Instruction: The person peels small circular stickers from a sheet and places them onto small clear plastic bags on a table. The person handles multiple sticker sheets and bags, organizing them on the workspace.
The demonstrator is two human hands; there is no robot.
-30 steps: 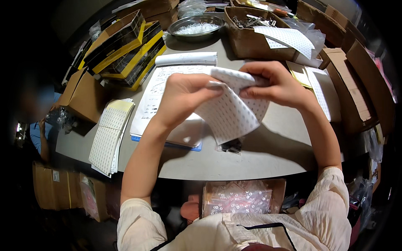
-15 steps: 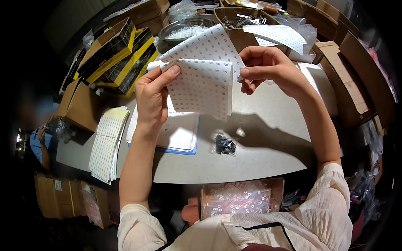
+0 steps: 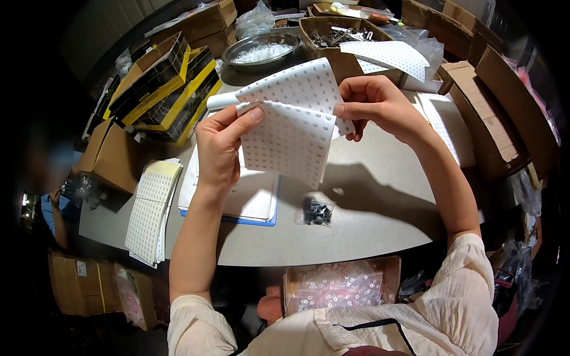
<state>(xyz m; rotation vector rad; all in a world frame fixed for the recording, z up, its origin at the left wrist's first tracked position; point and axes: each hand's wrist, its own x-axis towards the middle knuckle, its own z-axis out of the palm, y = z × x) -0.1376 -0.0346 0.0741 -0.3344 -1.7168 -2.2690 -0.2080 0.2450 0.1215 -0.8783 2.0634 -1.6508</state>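
Between my two hands, above the table, is a white label sheet printed with rows of small dark marks. My left hand pinches its upper left part, with the thumb on top. Behind the front panel a second panel slants up, its left end curled into a white roll; whether both are one folded sheet, I cannot tell. At that rear panel's right edge, my right hand grips between thumb and fingers. Below the sheet, a small clear bag of black parts lies on the table.
Papers on a blue-edged board lie beneath my left forearm, and a stack of label sheets is farther left. Behind are a metal bowl of clear pieces and a carton of metal parts. Another person's hand shows far left.
The rear panel has come down and flattened, with my right hand slightly lower at its edge. My left hand keeps its pinch. The view has shifted a little.
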